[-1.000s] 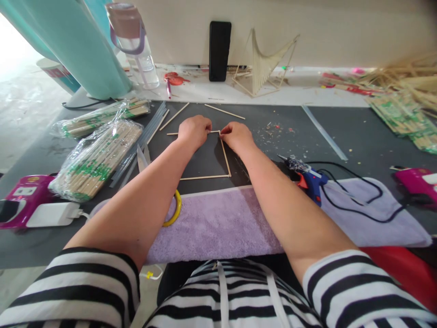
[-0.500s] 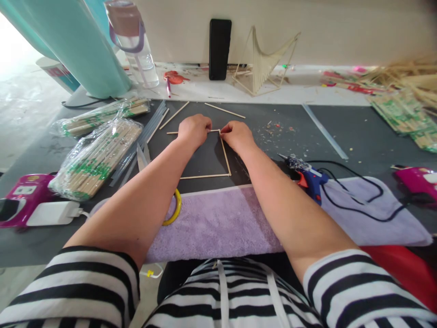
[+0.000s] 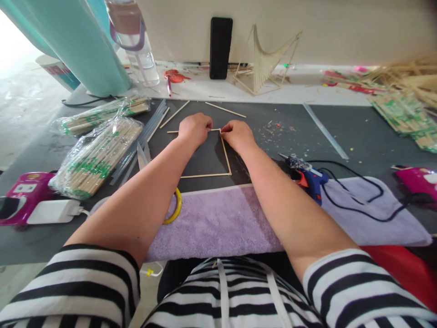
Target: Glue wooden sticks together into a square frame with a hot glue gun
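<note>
Three thin wooden sticks form part of a square on the dark table mat. My left hand (image 3: 194, 129) is closed on the far stick (image 3: 172, 132), whose ends show on both sides of the fingers. At the far right corner my right hand (image 3: 239, 135) pinches where that stick meets the right-hand stick (image 3: 226, 156). The near stick (image 3: 206, 176) joins the right one at its lower end; its left part is hidden behind my left forearm. Under that forearm lie scissors (image 3: 176, 207) with a yellow handle. A blue glue gun (image 3: 312, 180) lies right of my right forearm.
Bagged wooden sticks (image 3: 99, 157) lie at left beside clear glue sticks (image 3: 152, 125). Loose sticks (image 3: 225, 110) lie behind my hands. A phone (image 3: 220, 49), a string-and-stick model (image 3: 262, 68) and a water bottle (image 3: 134, 50) stand at the back. A purple towel (image 3: 218, 223) lies in front.
Both hands keep their places and their hold at the far stick and the corner. The view has shifted very slightly; nothing else visibly differs.
</note>
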Available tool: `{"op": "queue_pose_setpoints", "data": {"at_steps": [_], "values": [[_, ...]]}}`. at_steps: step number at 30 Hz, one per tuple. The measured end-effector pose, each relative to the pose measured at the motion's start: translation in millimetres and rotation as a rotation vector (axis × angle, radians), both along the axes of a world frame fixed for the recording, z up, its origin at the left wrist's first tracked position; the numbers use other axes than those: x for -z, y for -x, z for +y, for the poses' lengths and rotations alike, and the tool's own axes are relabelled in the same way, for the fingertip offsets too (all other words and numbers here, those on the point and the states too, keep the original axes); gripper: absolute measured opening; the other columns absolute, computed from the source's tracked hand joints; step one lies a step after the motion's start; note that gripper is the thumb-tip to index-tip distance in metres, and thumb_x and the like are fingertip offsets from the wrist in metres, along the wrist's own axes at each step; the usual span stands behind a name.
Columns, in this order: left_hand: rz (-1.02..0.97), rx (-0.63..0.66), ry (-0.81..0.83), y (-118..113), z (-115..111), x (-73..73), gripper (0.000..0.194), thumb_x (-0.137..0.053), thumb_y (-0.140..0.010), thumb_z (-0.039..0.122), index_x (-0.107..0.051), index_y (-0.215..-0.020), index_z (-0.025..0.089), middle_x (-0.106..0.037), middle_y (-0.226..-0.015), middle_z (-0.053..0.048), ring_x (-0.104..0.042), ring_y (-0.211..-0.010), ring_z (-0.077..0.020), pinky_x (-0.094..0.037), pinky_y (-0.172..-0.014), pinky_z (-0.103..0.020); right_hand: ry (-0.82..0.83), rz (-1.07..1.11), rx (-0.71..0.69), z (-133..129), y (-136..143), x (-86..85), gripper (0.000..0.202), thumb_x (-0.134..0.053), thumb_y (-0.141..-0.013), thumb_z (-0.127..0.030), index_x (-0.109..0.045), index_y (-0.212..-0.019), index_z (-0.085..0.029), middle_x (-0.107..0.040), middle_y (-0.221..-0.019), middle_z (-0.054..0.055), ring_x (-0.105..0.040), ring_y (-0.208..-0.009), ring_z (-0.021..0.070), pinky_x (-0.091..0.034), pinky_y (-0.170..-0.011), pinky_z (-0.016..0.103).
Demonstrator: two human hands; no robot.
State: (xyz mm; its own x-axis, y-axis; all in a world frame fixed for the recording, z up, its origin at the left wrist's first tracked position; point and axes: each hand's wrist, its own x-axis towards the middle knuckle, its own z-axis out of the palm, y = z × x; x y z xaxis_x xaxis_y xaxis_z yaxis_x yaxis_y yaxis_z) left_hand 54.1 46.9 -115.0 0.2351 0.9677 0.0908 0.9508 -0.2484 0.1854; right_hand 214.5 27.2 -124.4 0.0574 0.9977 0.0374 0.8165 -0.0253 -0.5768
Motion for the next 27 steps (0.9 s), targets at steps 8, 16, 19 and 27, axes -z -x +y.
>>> {"op": "queue_pose_setpoints", "data": {"at_steps": [8, 16, 19, 27], "values": [[0.007, -0.007, 0.004, 0.3, 0.8, 0.0, 0.026, -0.055, -0.089, 0.031, -0.075, -0.105, 0.030, -0.069, -0.117, -0.001, -0.062, -0.107, -0.0222, -0.044, -0.083, -0.029, -0.005, 0.015, 0.006, 0.1, -0.2, 0.7, 0.014, -0.069, -0.080, -0.023, -0.076, -0.092, -0.021, -0.075, -0.101, 0.006, -0.067, -0.093, 0.0225, -0.051, -0.087, 0.036], [0.013, -0.002, -0.005, 1.0, 0.8, 1.5, 0.025, -0.055, -0.088, 0.031, -0.075, -0.103, 0.029, -0.070, -0.114, -0.002, -0.063, -0.105, -0.0227, -0.044, -0.081, -0.030, -0.017, 0.015, 0.004, 1.0, -0.7, 3.1, 0.015, -0.069, -0.080, -0.024, -0.077, -0.092, -0.022, -0.075, -0.101, 0.006, -0.068, -0.094, 0.0229, -0.051, -0.087, 0.036], [0.018, 0.001, -0.003, 1.1, 0.1, 0.7, 0.025, -0.054, -0.089, 0.031, -0.075, -0.103, 0.030, -0.069, -0.115, -0.002, -0.062, -0.105, -0.0223, -0.044, -0.081, -0.030, -0.004, 0.012, 0.010, 0.0, -0.3, 1.5, 0.015, -0.069, -0.080, -0.025, -0.077, -0.093, -0.022, -0.075, -0.102, 0.006, -0.068, -0.095, 0.0232, -0.051, -0.088, 0.036], [0.009, -0.001, 0.001, 1.3, -1.1, -0.2, 0.025, -0.054, -0.089, 0.031, -0.074, -0.103, 0.031, -0.069, -0.116, -0.001, -0.061, -0.106, -0.0226, -0.043, -0.080, -0.030, -0.007, 0.007, 0.008, 0.9, -0.5, 3.3, 0.015, -0.070, -0.081, -0.025, -0.077, -0.094, -0.022, -0.075, -0.104, 0.006, -0.068, -0.096, 0.0236, -0.050, -0.090, 0.037]]}}
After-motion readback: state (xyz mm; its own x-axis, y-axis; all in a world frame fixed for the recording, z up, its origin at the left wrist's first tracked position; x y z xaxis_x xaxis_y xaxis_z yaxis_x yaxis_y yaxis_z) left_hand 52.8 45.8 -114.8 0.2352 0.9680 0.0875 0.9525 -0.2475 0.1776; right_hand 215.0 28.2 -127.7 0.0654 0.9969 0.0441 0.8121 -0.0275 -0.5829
